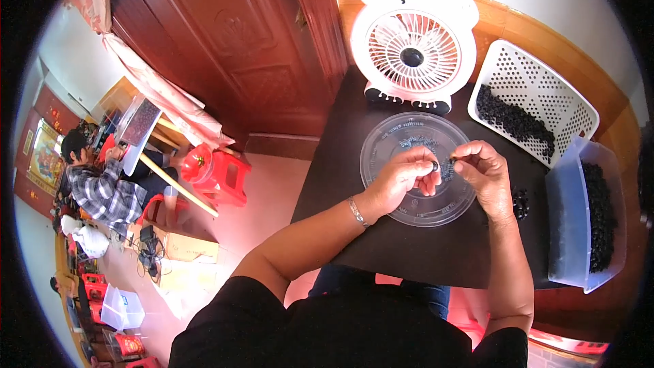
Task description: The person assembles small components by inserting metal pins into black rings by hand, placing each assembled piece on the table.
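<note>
Above a clear round plastic lid [381, 194], both my hands are close together. My left hand [405, 174], with a bracelet at the wrist, pinches a small round black part [434, 165] between thumb and fingers. Just beside it, my right hand [485, 174] has thumb and fingertips pressed together on something small that I cannot make out. Small bluish-grey pieces [417, 142] lie in the lid, partly hidden by my hands. Several small black parts [520, 204] sit on the dark table [327, 184] by my right wrist.
A white fan [412, 48] stands at the table's back. To the right are a white perforated basket [538, 75] and a translucent bin [569, 225], both with black parts. A co-worker [102, 184] sits far left near a red stool [235, 177] and a wooden door [238, 48].
</note>
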Demonstrator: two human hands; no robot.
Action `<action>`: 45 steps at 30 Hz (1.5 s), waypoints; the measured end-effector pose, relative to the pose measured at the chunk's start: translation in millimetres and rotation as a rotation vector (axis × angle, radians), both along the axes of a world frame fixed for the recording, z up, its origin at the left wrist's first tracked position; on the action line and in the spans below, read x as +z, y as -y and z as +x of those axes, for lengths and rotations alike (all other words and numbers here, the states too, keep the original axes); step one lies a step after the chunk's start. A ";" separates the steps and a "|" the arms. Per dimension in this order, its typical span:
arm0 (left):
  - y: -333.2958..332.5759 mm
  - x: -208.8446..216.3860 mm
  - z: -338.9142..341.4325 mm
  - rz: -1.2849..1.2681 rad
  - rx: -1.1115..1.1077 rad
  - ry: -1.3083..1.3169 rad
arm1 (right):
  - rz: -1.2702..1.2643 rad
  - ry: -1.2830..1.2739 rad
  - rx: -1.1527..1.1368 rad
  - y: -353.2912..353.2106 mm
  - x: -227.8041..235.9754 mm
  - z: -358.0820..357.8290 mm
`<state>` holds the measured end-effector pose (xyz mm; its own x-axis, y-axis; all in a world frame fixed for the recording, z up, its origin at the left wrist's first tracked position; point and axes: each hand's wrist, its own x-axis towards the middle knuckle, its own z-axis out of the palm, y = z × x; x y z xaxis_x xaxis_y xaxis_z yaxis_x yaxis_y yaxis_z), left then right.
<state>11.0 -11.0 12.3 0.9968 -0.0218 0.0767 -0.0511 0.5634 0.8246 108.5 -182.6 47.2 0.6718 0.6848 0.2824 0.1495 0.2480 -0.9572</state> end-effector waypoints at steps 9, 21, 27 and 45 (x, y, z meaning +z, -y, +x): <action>-1.8 -1.9 2.4 -0.034 -0.027 0.058 | -0.129 0.021 0.029 -8.7 -15.0 -1.2; 0.3 -4.8 -0.3 0.049 -0.053 0.052 | -0.267 -0.105 0.060 -1.9 4.1 -1.7; 1.3 -4.0 -0.2 0.060 -0.029 0.015 | -0.086 -0.080 -0.015 -5.8 -8.6 1.0; 0.7 -4.6 1.7 0.053 -0.035 -0.010 | -0.110 -0.128 0.074 -9.4 -13.1 -0.4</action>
